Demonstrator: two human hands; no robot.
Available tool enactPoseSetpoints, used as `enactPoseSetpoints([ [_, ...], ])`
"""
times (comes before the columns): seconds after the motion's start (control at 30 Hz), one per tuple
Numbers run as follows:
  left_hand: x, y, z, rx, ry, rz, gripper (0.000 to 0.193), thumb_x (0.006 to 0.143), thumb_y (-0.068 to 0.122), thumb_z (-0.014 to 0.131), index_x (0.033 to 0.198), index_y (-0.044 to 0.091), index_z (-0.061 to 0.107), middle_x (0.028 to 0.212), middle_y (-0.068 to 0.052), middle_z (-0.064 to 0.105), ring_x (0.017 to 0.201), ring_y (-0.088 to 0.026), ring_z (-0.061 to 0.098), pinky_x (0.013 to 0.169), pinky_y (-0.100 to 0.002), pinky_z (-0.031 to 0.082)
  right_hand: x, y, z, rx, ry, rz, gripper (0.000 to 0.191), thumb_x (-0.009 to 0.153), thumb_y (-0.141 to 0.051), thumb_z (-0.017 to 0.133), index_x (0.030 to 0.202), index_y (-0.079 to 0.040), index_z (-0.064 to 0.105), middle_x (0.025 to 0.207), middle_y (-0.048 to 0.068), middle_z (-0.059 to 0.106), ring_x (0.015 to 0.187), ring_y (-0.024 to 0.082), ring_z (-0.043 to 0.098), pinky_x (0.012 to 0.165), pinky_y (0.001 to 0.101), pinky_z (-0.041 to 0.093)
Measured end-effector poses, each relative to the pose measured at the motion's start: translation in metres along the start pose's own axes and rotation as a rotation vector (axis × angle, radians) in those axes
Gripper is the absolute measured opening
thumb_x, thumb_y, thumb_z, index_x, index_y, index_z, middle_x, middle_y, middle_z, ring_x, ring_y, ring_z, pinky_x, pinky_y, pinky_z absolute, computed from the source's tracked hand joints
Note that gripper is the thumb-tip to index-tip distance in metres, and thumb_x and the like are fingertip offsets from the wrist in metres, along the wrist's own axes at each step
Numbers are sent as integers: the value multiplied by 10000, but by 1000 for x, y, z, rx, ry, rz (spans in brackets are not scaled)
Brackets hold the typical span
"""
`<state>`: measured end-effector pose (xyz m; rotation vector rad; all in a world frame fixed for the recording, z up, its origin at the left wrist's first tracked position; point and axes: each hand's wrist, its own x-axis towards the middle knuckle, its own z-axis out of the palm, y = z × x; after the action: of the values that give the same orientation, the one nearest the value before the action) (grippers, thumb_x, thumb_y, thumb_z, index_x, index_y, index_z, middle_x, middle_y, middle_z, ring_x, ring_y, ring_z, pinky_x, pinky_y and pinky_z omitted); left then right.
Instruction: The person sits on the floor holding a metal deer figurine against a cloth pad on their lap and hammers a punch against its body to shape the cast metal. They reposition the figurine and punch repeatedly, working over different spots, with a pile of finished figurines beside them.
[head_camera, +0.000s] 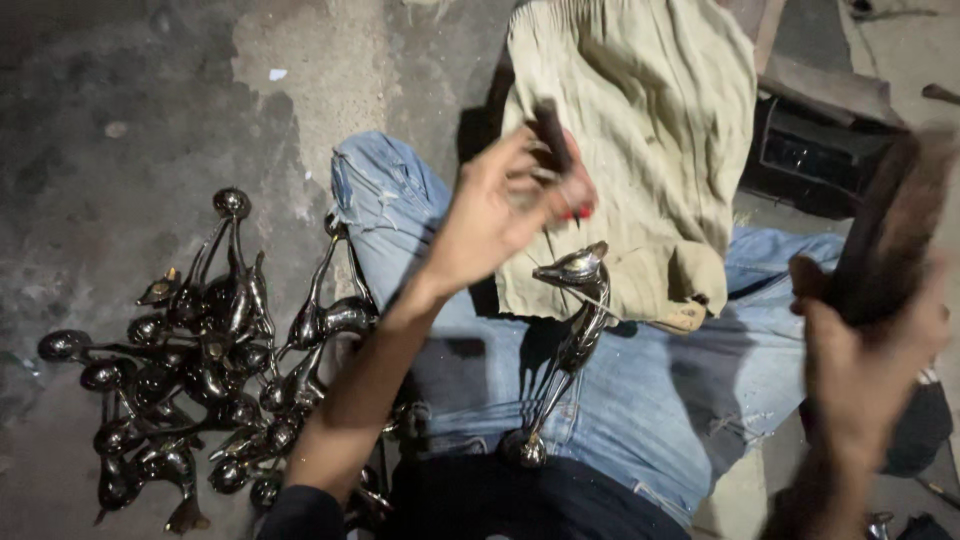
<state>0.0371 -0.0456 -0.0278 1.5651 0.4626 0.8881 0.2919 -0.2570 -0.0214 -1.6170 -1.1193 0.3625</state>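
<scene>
Your right hand (865, 350), nearest the camera, is closed around a dark, motion-blurred tool (890, 230); what kind of tool cannot be told. Your left hand (500, 205) pinches a small dark stick (550, 135) between thumb and fingers. One polished metal bird figure (570, 330) lies across your jeans (660, 390), just below a beige cloth (640, 130). More metal figures (200, 350) are heaped on the floor (120, 130) by your left leg.

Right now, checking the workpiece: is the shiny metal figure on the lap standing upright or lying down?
Lying down: the metal figure rests lengthwise along the jeans.
</scene>
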Motion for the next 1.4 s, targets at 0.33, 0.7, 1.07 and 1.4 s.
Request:
enactPoseSetpoints([
  [0.33,-4,27,17,8,13,-266,253,925,60,736,1131,-8,606,938,-95,766,845,-124,775,693,-256,641,-17,88,10,-165,146,-47,362,1047,23,760,1316,93,528,1038,110,668,895,154,667,830,288,546],
  [0.7,-9,27,28,99,84,-246,236,925,-60,648,1151,-13,598,909,-105,757,844,-145,786,708,-262,639,121,-63,12,-592,-314,-583,638,767,10,801,1358,36,563,1112,252,701,1005,350,715,850,418,578],
  [1.07,-13,23,34,162,117,-164,252,934,-81,591,1180,-33,623,904,-130,774,885,-156,798,776,-280,669,167,-87,34,-1448,-756,-482,927,864,-303,765,1633,-341,248,958,99,730,669,239,722,567,359,572],
  [1.4,-10,28,31,111,89,-194,279,931,-65,618,1208,-41,611,924,-141,762,862,-169,787,725,-273,665,173,-66,36,-924,-732,-573,812,961,-351,689,1650,-332,259,869,112,706,610,201,640,591,320,496],
])
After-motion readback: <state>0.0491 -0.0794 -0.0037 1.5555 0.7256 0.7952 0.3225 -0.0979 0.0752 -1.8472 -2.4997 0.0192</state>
